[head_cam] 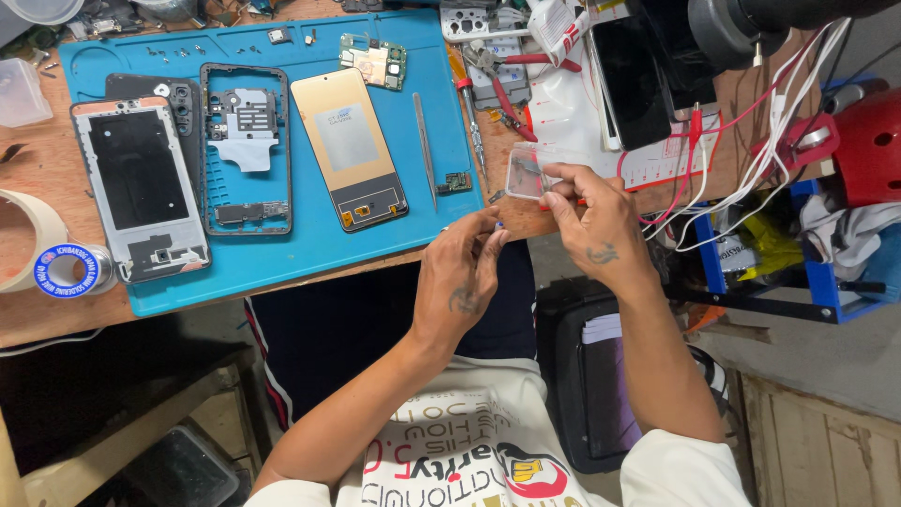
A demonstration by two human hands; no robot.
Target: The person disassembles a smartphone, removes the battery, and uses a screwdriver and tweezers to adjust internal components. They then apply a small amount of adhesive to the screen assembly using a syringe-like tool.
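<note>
Above the blue mat's (282, 272) edge, right hand (596, 225) pinched on a clear plastic piece (527, 174), left hand (462, 272) fingertips seemingly together.

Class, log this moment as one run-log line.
right hand: holds small clear plastic bag | left hand: fingertips pinched beside it | blue rubber work mat: phone parts laid out

A small clear plastic packet (531, 173) is held in the right hand (593, 223), pinched at its right end between thumb and fingertips. It is kept flat and nearly level, just above the near edge of the bench (28, 310), beside the corner of the blue mat. Its film is transparent, with a faint reddish patch seen through it (contents cannot be told). A tiny bluish item (496, 225) is pinched at the fingertips of the left hand (462, 272), just below and left of the packet.
</note>
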